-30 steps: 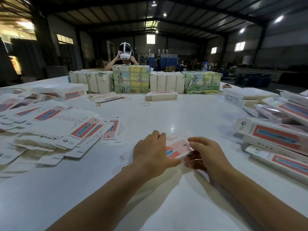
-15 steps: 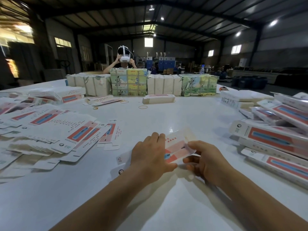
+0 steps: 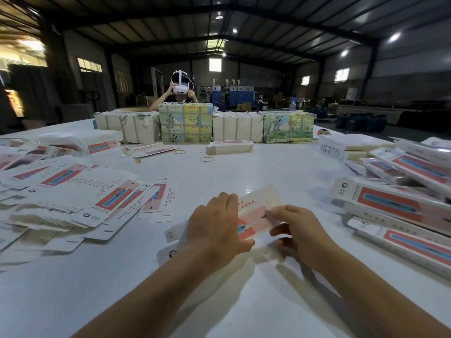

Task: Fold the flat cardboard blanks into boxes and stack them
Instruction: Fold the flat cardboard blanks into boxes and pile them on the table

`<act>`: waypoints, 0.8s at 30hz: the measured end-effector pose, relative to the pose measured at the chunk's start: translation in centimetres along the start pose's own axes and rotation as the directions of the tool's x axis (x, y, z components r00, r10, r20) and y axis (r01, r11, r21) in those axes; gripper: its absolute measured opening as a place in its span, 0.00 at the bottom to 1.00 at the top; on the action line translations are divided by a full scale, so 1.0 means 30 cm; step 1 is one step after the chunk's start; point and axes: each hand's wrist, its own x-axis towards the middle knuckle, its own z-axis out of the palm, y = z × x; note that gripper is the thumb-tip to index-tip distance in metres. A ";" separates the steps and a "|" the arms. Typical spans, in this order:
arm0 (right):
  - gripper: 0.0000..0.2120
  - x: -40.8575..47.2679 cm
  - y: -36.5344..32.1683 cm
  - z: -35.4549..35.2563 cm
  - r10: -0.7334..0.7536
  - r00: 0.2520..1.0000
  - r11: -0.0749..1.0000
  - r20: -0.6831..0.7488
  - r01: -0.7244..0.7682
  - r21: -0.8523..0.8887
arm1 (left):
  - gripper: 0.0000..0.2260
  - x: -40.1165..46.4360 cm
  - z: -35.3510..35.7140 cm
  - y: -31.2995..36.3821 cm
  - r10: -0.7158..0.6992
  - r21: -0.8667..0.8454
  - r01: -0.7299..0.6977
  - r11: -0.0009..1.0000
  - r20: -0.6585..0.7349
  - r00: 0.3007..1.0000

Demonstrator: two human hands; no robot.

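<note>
Both hands hold one cardboard blank (image 3: 256,215) above the white table (image 3: 244,172): the left hand (image 3: 214,230) grips its near end, the right hand (image 3: 292,230) pinches its right edge. Loose flat blanks (image 3: 73,196) lie spread left of the hands, and folded boxes (image 3: 395,206) are stacked to their right.

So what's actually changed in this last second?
Both hands, left hand and right hand, kept hold of the cardboard blank and tilted it up off the table, so its far end now stands higher. The spread of flat blanks and the stack of folded boxes lie as before.
</note>
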 end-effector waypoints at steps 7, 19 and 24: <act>0.05 0.001 -0.010 -0.016 -0.149 0.986 0.986 0.079 0.142 0.092 | 0.36 0.005 0.003 0.001 -0.051 -0.046 0.052 0.998 0.034 0.998; 0.08 0.020 0.003 -0.057 -0.189 0.919 0.982 0.347 0.176 0.070 | 0.33 0.010 -0.037 -0.009 0.004 -0.288 0.016 0.957 0.071 0.997; 0.12 0.012 0.017 -0.046 -0.147 0.899 0.971 0.413 0.211 -0.113 | 0.22 0.017 -0.047 -0.021 0.046 -0.276 -0.019 0.961 0.091 0.995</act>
